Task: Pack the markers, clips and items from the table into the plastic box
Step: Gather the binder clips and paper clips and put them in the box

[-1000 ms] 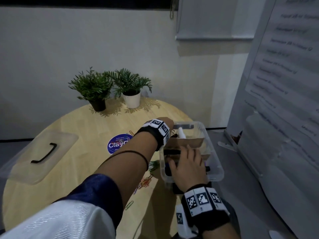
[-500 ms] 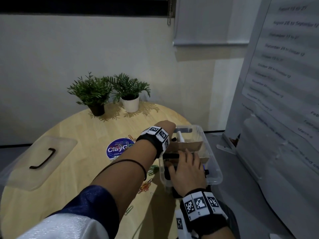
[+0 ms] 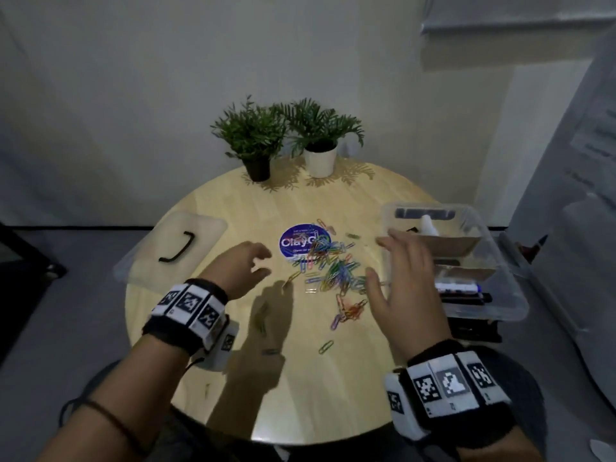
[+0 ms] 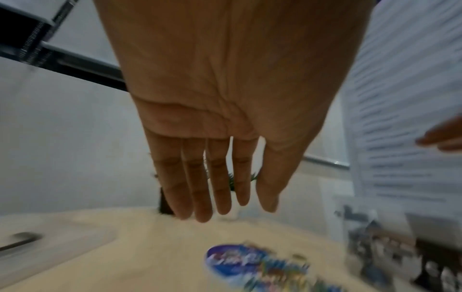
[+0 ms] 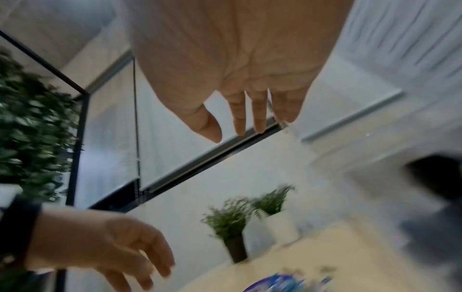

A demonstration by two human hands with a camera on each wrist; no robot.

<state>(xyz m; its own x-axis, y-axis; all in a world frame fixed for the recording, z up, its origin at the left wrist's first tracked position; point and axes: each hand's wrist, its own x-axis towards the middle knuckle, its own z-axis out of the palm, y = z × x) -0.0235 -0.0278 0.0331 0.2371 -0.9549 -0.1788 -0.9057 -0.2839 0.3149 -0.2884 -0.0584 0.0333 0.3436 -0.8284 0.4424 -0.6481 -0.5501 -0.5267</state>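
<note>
A pile of coloured paper clips lies in the middle of the round wooden table, partly over a blue round sticker. The clear plastic box sits at the table's right edge and holds markers, brown cardboard and a white bottle. My left hand hovers left of the clips, fingers relaxed and empty; the left wrist view shows them straight. My right hand hovers between the clips and the box, spread and empty, as its palm shows.
The box's clear lid with a black handle lies at the table's left edge. Two potted plants, one in a black pot and one in a white pot, stand at the far edge. A whiteboard leans at the right.
Both hands have left the box and moved left, over the clip pile. The head view has swung left, so the table now sits in the centre.
</note>
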